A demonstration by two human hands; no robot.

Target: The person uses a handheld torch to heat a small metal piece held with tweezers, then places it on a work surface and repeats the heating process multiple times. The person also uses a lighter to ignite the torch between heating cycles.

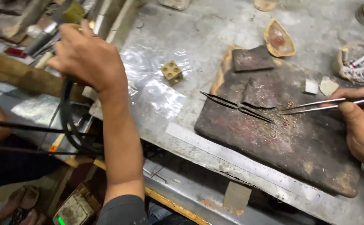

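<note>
At the right edge of the frame, long steel tweezers (330,103) are pinched in the right hand (363,125), their tips resting on the dark charred board (298,154) among small metal grains (288,118). A second pair of dark tweezers (236,107) lies loose at the centre. At upper left, the left hand (86,56) is closed around a black hose (67,121). A drilled brass cube (172,72) and a steel ruler (248,163) are placed between them.
</note>
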